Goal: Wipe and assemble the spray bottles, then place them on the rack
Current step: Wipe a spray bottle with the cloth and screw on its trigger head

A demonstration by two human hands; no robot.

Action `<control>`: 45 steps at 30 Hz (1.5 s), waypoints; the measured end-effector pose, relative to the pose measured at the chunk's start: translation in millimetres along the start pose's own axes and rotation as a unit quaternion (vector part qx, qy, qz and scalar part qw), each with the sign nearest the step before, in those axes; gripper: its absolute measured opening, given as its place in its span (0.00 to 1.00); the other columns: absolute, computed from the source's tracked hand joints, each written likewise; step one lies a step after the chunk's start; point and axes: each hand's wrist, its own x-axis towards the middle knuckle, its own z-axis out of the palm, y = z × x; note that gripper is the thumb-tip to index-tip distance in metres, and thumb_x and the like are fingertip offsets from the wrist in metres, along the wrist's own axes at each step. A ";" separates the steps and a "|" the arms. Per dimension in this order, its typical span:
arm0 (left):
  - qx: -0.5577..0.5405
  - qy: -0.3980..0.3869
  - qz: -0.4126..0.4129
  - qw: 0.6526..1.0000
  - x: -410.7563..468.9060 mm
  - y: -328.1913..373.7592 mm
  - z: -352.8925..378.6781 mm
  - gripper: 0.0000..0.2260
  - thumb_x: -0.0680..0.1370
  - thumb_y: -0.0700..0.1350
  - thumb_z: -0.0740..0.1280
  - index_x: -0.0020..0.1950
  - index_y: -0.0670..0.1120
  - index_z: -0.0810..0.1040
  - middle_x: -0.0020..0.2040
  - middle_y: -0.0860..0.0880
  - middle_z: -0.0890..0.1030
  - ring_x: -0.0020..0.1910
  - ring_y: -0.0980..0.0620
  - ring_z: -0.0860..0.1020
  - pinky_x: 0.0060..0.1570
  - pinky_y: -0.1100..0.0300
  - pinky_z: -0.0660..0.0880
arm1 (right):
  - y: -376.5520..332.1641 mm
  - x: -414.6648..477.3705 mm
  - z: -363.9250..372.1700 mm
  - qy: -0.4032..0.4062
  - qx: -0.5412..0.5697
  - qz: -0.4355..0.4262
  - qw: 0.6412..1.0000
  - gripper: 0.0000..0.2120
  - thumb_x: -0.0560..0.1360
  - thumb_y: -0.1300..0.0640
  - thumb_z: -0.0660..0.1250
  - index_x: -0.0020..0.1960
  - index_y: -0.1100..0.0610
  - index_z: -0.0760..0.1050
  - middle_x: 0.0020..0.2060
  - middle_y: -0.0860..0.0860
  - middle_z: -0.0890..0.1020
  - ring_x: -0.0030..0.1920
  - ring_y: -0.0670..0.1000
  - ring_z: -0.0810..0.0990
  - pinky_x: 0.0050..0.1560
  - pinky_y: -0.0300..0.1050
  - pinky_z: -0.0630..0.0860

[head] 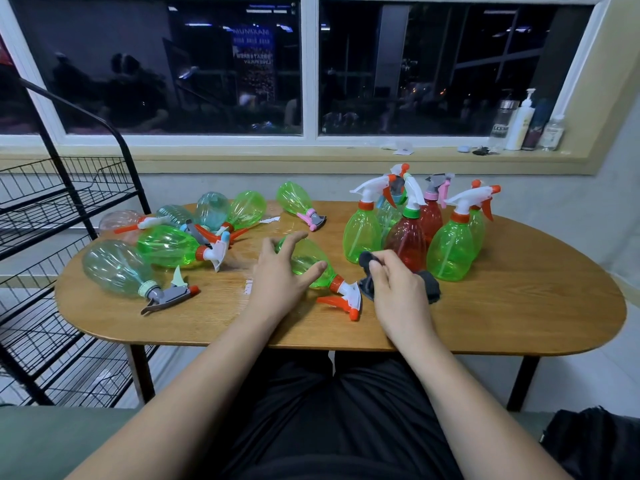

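Observation:
A green spray bottle (306, 263) lies on its side in the middle of the wooden table (519, 306), its white and orange trigger head (346, 296) pointing toward me. My left hand (282, 275) hovers over its body with fingers spread, thumb near the bottle's shoulder. My right hand (398, 292) pinches a dark grey cloth (427, 284) just right of the trigger head. Several assembled bottles, green and red (408, 240), stand upright at the right. Several more bottles (166, 245) lie on their sides at the left.
A black wire rack (65, 188) with several shelves stands left of the table. On the window sill at the far right stand a few bottles (519, 123) and small items. A dark bag (595, 441) sits on the floor at the lower right.

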 end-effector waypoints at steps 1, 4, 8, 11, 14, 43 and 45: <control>0.001 0.000 0.001 1.000 0.2 -0.3 0.1 0.30 0.74 0.69 0.73 0.74 0.67 0.69 0.66 0.49 0.68 0.65 0.41 0.77 0.63 0.43 0.78 | -4.2 0.9 4.6 -0.014 0.000 -0.001 1.000 0.09 0.88 0.54 0.59 0.59 0.51 0.79 0.36 0.49 0.81 0.38 0.49 0.79 0.41 0.51 0.74; -0.007 -0.003 0.013 1.000 0.4 -1.9 0.8 0.32 0.72 0.71 0.74 0.74 0.66 0.69 0.65 0.49 0.67 0.66 0.42 0.76 0.62 0.44 0.78 | -13.5 -0.7 17.4 -0.100 -0.017 0.024 0.995 0.17 0.89 0.53 0.56 0.76 0.49 0.72 0.58 0.53 0.85 0.59 0.54 0.82 0.56 0.52 0.77; -0.013 -0.004 0.029 0.999 0.1 -3.0 2.7 0.39 0.67 0.75 0.74 0.74 0.63 0.69 0.64 0.51 0.67 0.67 0.43 0.76 0.62 0.45 0.78 | -18.2 -13.9 22.3 -0.240 -0.076 0.012 0.968 0.28 0.89 0.45 0.52 0.87 0.50 0.52 0.85 0.46 0.60 0.83 0.48 0.59 0.79 0.46 0.60; -0.006 -0.009 0.026 1.000 -0.4 -3.3 3.7 0.39 0.67 0.75 0.73 0.74 0.63 0.69 0.65 0.49 0.67 0.67 0.41 0.76 0.62 0.44 0.78 | -14.5 -20.3 17.3 -0.269 -0.111 -0.009 0.957 0.32 0.88 0.38 0.50 0.88 0.48 0.45 0.86 0.41 0.49 0.84 0.42 0.49 0.82 0.43 0.52; 0.003 -0.010 0.030 0.999 -0.2 -3.8 4.2 0.39 0.68 0.75 0.72 0.75 0.63 0.69 0.66 0.47 0.68 0.68 0.40 0.75 0.63 0.42 0.78 | -7.6 -29.3 13.0 -0.279 -0.170 -0.056 0.943 0.36 0.87 0.34 0.48 0.87 0.48 0.40 0.86 0.41 0.43 0.84 0.39 0.42 0.83 0.41 0.45; -0.011 -0.013 0.034 0.999 3.2 -4.5 6.0 0.27 0.77 0.69 0.70 0.73 0.62 0.70 0.65 0.48 0.69 0.67 0.43 0.74 0.63 0.47 0.77 | -6.6 -1.4 16.1 -0.313 -0.169 -0.001 0.935 0.39 0.84 0.29 0.46 0.87 0.46 0.42 0.85 0.39 0.44 0.84 0.40 0.44 0.82 0.46 0.49; -0.009 -0.010 0.032 0.999 3.0 -4.5 6.2 0.27 0.77 0.69 0.69 0.73 0.63 0.70 0.64 0.48 0.68 0.66 0.43 0.75 0.62 0.47 0.77 | -5.1 -4.9 15.5 -0.310 -0.176 -0.009 0.934 0.40 0.84 0.28 0.46 0.87 0.47 0.40 0.85 0.39 0.42 0.84 0.40 0.43 0.81 0.44 0.47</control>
